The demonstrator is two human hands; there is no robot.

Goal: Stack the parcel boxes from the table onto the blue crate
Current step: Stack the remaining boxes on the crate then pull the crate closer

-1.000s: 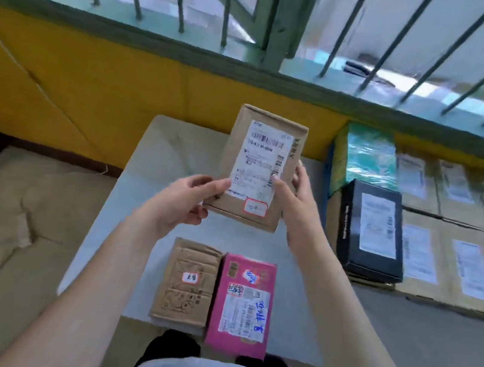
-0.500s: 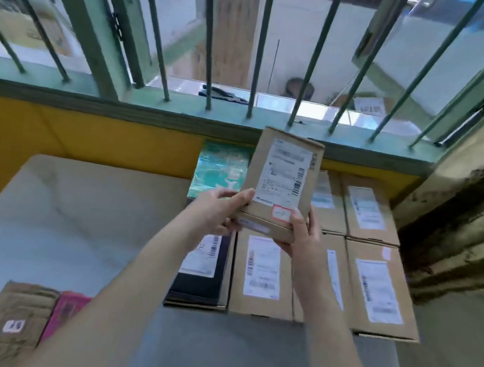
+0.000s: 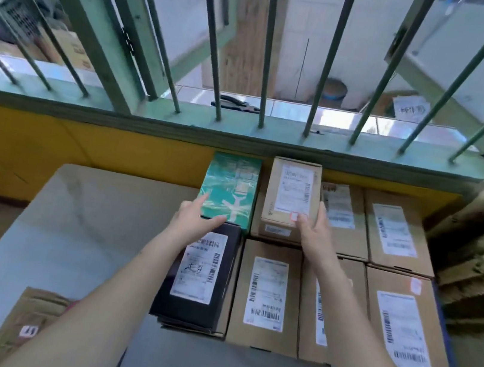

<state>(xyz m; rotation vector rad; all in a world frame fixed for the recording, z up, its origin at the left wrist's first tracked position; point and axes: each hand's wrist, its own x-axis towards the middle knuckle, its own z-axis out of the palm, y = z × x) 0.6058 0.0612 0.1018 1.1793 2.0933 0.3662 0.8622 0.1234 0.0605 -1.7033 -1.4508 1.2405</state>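
Just right of the teal box (image 3: 230, 191), against the yellow wall under the barred window, the small brown parcel (image 3: 290, 198) sits label-up on the layer of brown boxes (image 3: 267, 297) that covers the crate; only a sliver of blue crate edge (image 3: 445, 327) shows at the far right of that layer. The right hand (image 3: 310, 234) grips the parcel's near right corner, thumb on the label by the red sticker and fingers wrapped round the side, which looks like a way to steer it square into the gap beside the teal box. Whether the parcel's weight is fully down cannot be told. The left hand (image 3: 195, 217) lies spread and flat, fingertips on the near end of the teal box and palm above the black box (image 3: 199, 274) in front of it, holding nothing; it seems to be steadying the teal box so the newcomer does not nudge it. Left of the teal box, the grey table (image 3: 78, 221) carries one more crumpled brown parcel (image 3: 24, 327) at its near edge, with a hint of pink beside it, so the stacking appears near its end but not done
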